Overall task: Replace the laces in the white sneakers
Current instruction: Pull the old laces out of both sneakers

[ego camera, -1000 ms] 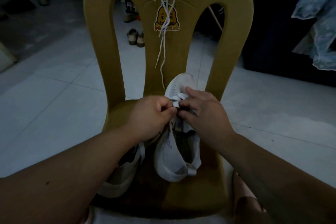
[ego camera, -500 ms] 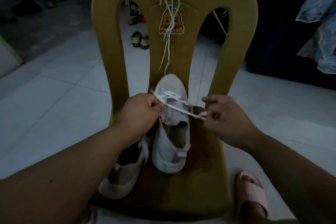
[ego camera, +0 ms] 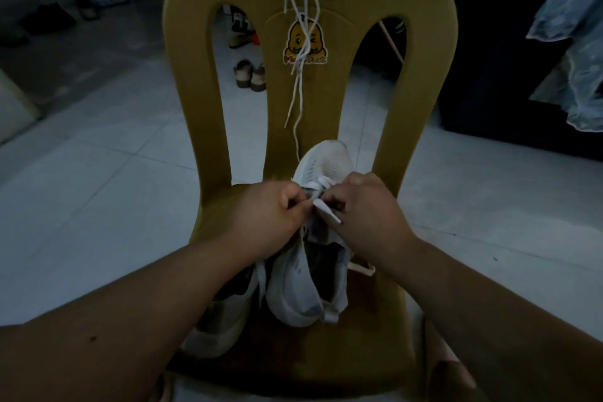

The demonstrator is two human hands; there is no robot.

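Note:
A white sneaker (ego camera: 321, 166) stands on the seat of a yellow plastic chair (ego camera: 195, 81), toe pointing at the chair back. My left hand (ego camera: 264, 219) and my right hand (ego camera: 368, 215) meet over its eyelets. Both pinch the flat white lace (ego camera: 326, 210), whose free end sticks out between them. A second sneaker (ego camera: 222, 320) lies to the left, partly under my left forearm. Thin white laces (ego camera: 298, 81) hang down the chair back from its top hole.
White tiled floor surrounds the chair. Sandals (ego camera: 249, 75) and other shoes sit on the floor behind the chair back. Dark furniture and a hanging blue cloth (ego camera: 574, 52) are at the right. My foot in a slipper (ego camera: 453, 375) is at the lower right.
Half a second ago my right hand had drawn the lace out to the right. Now it has come back to the eyelets beside my left hand, and the lace is slack.

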